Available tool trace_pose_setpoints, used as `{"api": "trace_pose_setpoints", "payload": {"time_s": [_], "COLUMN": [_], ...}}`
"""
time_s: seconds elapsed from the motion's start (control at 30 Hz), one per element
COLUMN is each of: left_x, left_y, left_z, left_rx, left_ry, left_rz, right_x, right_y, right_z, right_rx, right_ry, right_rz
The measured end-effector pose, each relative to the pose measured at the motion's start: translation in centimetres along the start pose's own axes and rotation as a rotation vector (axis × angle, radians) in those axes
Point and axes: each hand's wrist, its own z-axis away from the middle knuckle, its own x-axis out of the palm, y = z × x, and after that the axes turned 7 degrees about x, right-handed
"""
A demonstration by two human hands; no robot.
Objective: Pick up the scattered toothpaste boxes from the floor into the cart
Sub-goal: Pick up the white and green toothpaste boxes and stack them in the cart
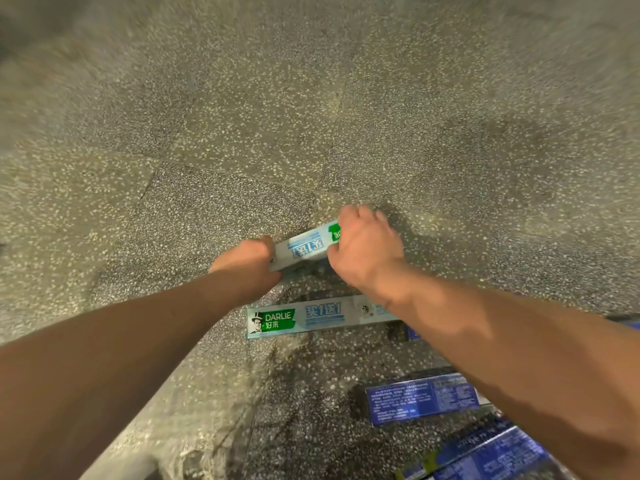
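Cardboard, pale blue and white with a green end panel, is what both hands close on. The left hand holds the lower-left end of the long pale-blue toothpaste box, with its fingers hidden beyond the back of the hand. The right hand wraps the upper-right end, knuckles up, thumb on the near edge and fingers curled over the far side. Neither hand is spread. A grip at each end probably steadies a long, light carton so that it neither pivots nor slips when raised. The box lies slantwise, with its right end farther from the viewer, low over the speckled grey terrazzo floor. Whether it has cleared the floor cannot be told, though a shadow sits beneath it. Its upper face carries blue printed characters, upside down to the viewer, and its edges look square and uncrushed.

Just nearer the viewer, a second pale-blue box with a green DARLIE label lies flat on the floor, label up, its right end passing under the right forearm. Farther out, at lower right, lie a dark-blue box with fine white print and another dark-blue box, which are presumably toothpaste cartons too. The cart is not in view. At least three boxes are yet to be gathered, so the task appears far from complete.
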Motion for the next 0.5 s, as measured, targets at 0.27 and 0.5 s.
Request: {"api": "trace_pose_setpoints", "payload": {"time_s": [0.27,0.5], "left_x": [-0.5,0.2], "left_y": [6.9,9.6], "left_z": [-1.1,-0.8], "left_rx": [-0.078,0.135], "left_ry": [0.149,0.133], "left_rz": [0.211,0.173], "right_x": [0.1,0.1], "right_y": [-3.9,-2.0], "right_z": [-2.2,-3.9], "right_rx": [0.677,0.808], "right_ry": [-0.294,-0.192], "right_rz": [-0.734,-0.870]}}
